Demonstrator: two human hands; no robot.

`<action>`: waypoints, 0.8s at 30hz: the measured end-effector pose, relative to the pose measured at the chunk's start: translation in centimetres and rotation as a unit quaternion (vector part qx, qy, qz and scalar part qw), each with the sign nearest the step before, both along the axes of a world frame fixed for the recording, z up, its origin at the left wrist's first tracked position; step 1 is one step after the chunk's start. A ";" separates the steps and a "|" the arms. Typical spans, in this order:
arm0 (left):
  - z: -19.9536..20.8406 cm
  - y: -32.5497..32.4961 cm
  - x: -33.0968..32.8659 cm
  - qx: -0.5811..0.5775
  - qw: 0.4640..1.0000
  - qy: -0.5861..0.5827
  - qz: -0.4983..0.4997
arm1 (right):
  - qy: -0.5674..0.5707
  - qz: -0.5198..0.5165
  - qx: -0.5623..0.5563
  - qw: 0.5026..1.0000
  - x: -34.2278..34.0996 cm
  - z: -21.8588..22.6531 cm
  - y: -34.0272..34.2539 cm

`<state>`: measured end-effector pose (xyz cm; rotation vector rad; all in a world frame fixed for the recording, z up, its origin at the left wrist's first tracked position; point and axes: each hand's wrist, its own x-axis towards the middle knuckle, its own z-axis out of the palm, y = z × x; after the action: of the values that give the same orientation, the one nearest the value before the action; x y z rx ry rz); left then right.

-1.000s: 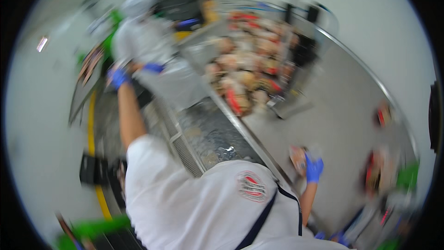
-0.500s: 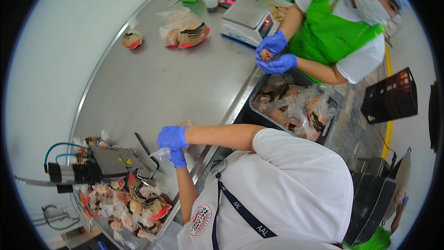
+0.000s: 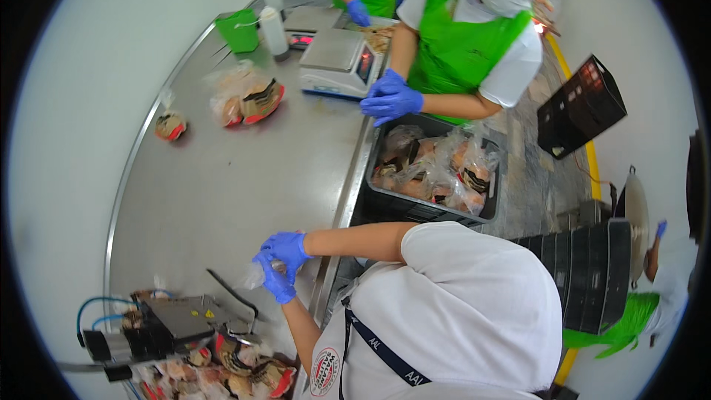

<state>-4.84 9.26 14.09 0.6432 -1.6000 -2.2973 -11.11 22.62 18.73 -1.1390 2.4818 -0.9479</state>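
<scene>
My left hand (image 3: 275, 281), in a blue glove, grips a clear plastic bag (image 3: 253, 275) whose crumpled end sticks out to the left. My right hand (image 3: 287, 249), also gloved in blue, is closed on the same bag from above. The two hands touch, hiding most of the bag, and its contents cannot be made out. Both are over the near edge of the steel table (image 3: 244, 200). Left of them, a curved dark arm reaches out from a grey machine (image 3: 189, 317) with blue hoses.
Bagged food packs (image 3: 237, 374) crowd below the machine. Farther off lie a large bag (image 3: 248, 95) and a small one (image 3: 171, 125). A weighing scale (image 3: 337, 55), squeeze bottle (image 3: 273, 33) and green container (image 3: 237, 31) stand behind. A co-worker's gloved hands (image 3: 391, 98) are above a filled black crate (image 3: 378, 196).
The view has swung, so the far table and co-worker sit lower and farther left. My hands have shifted on the bag, the right now beside the left. The co-worker's hands have come together.
</scene>
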 end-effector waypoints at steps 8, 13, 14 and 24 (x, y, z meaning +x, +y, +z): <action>15.0 -7.1 13.7 -0.382 0.899 0.082 0.196 | 0.033 0.098 -0.099 0.990 4.0 7.3 -6.8; 21.8 -15.0 38.6 -0.383 0.592 0.008 0.709 | -0.187 0.091 -0.023 0.978 4.1 3.9 -5.4; 21.6 -16.8 46.9 -0.418 0.493 -0.030 0.762 | -0.086 0.109 -0.036 0.990 4.5 2.2 -5.2; 22.9 -17.2 86.2 -0.128 0.445 -0.716 0.523 | -0.056 0.176 -0.015 0.983 -0.9 -2.0 -6.2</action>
<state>81.37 -7.95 37.01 2.7592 -0.9633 -0.1566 -12.00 16.40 16.69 -1.4305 2.0888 -0.9195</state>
